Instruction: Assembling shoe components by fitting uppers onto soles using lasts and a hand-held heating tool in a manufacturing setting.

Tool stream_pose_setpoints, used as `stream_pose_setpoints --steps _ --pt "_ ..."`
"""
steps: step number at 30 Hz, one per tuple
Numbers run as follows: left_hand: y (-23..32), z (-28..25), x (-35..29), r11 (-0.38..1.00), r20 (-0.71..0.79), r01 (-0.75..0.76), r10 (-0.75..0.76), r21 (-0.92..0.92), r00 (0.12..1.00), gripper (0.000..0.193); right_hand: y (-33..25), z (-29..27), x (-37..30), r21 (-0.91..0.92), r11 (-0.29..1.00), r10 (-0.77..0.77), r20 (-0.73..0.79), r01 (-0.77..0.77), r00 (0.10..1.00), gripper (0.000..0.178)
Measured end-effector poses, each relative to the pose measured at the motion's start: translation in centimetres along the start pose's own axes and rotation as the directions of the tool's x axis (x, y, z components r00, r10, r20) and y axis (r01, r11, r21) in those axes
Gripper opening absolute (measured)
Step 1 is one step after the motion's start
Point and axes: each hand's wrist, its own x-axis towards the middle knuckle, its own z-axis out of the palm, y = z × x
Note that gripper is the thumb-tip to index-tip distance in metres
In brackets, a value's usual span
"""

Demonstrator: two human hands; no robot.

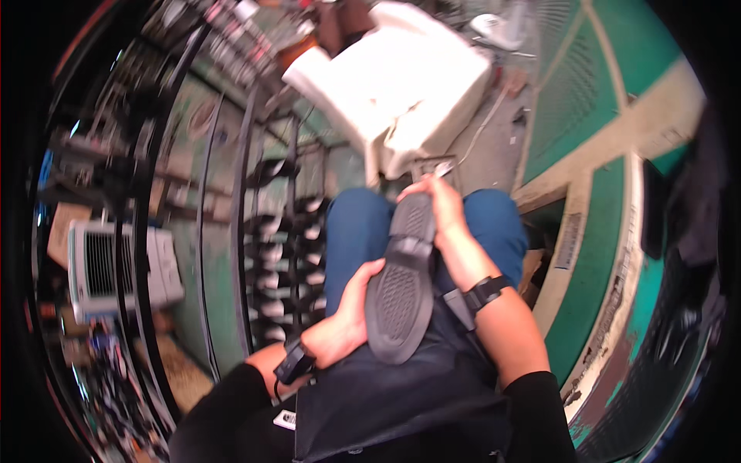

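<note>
We hold a dark shoe [401,285] sole-up over our lap: left hand [347,320] wrapped around the forefoot, right hand [448,208] closed on the heel. Seemingly inspecting; turning needs firm grips.

My left hand [345,320] curls inward, fingers wrapped, wrist bent beside my lap; my right hand [446,207] reaches forward, fingers closed in a grip, forearm angled down across my thigh.

Both hands on a dark shoe [401,287] (sole up): left hand [345,320] at 7 o'clock, right hand [448,207] at 1 o'clock, over lap.
</note>
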Motion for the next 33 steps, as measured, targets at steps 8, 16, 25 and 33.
stream_pose_setpoints --steps 8,16,25,33 --pt "0.6 -1.0 0.9 0.998 0.052 -0.019 0.022 -0.052 0.998 0.047 0.1 -0.9 0.6 -0.031 1.0 0.003 -0.015 -0.003 1.0 0.037" --pt "0.8 -4.7 9.1 0.995 0.378 0.046 -0.008 -0.091 0.926 0.032 0.2 0.2 -0.4 -0.046 0.999 0.028 -0.019 -0.029 0.999 0.036" --pt "0.7 -1.7 1.2 0.989 0.329 0.138 -0.113 -0.052 0.938 0.048 -0.1 1.7 -1.6 -0.033 0.999 -0.02 0.063 0.022 0.998 0.042" --pt "-0.1 -1.0 -1.9 0.998 0.302 0.051 -0.056 0.024 0.952 0.049 1.7 -6.4 1.4 -0.355 0.932 -0.115 -0.078 0.08 0.99 0.032"
